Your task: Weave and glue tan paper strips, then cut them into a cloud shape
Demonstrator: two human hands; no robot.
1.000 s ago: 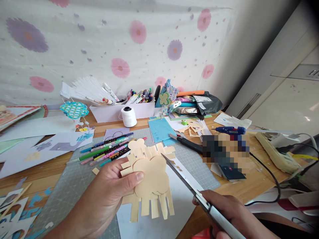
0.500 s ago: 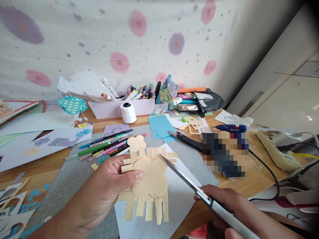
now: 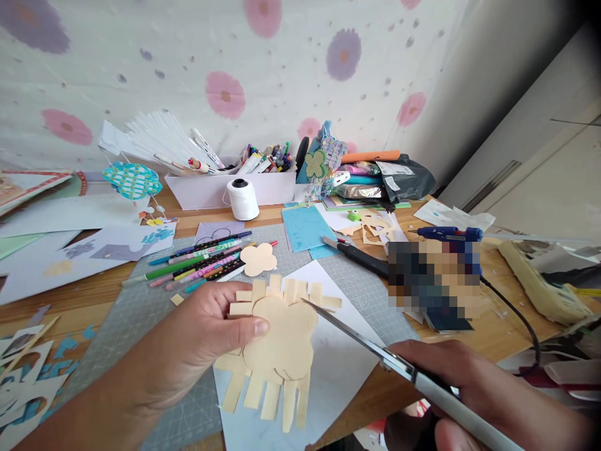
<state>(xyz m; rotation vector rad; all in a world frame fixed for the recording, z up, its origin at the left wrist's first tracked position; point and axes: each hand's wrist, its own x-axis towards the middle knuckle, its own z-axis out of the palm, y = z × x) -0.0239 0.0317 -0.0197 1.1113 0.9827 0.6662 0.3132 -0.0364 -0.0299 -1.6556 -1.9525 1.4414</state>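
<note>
My left hand [image 3: 206, 341] pinches a cream paper cutout [image 3: 282, 335] between thumb and fingers. The cutout has a scalloped, cloud-like middle, with strips sticking out above, below and on the left. My right hand [image 3: 474, 382] is closed around a pair of scissors [image 3: 375, 351], seen nearly edge-on. Their pointed tip meets the upper right edge of the cloud shape, by the base of the strips. A smaller cream flower-shaped piece [image 3: 258, 259] lies just beyond the cutout. A white sheet [image 3: 338, 369] is beneath my hands.
Several markers [image 3: 206, 260] lie on the grey cutting mat [image 3: 113, 338]. A white thread spool [image 3: 243, 200] stands before a pen box [image 3: 201, 191]. On the right are a black-handled knife [image 3: 361, 257] and a blue glue gun [image 3: 448, 234]. Paper scraps [image 3: 35, 376] cover the left.
The paper cutout has tilted slightly, its lower strips swinging left, and now sits clear of the small flower piece. The scissors and right hand appear shifted slightly right; the view has moved too.
</note>
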